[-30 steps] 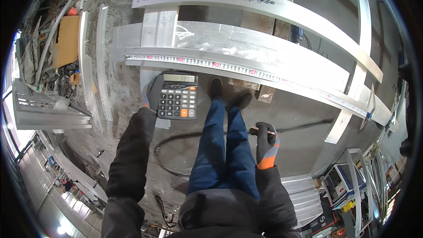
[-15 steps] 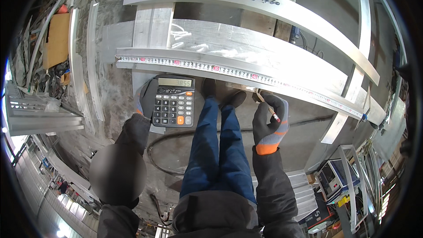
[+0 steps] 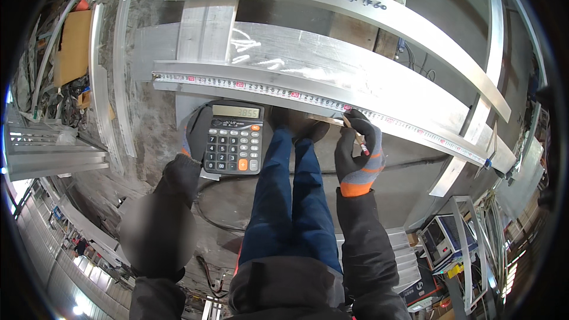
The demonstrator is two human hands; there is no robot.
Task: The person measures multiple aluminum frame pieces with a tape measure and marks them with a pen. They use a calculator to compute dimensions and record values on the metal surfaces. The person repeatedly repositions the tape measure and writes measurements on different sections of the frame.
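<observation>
My left hand [image 3: 192, 130], in a dark work glove, is wrapped round the left side of a black desk calculator [image 3: 232, 139]; its fingers are mostly hidden behind the casing. The display faces up and shows digits. A pencil [image 3: 359, 141] with a reddish end is pinched in my gloved right hand [image 3: 360, 151], its point close to the front edge of an aluminium profile [image 3: 261, 99]. Stretched along that profile lies a steel measuring tape [image 3: 267, 89], just beyond my right fingertips.
Behind the profile lie a wide metal plate with chalk marks [image 3: 308, 53] and a second bar with handwriting [image 3: 415, 21], across upright beams [image 3: 204, 29]. Metal strips [image 3: 121, 77] lean at the left. A dark hose [image 3: 216, 222] runs over the floor. Boxed equipment [image 3: 447, 240] stands lower right.
My right hand with the pencil has shifted slightly up and left, closer to the tape and profile. The calculator stays in my left hand, nearly in place.
</observation>
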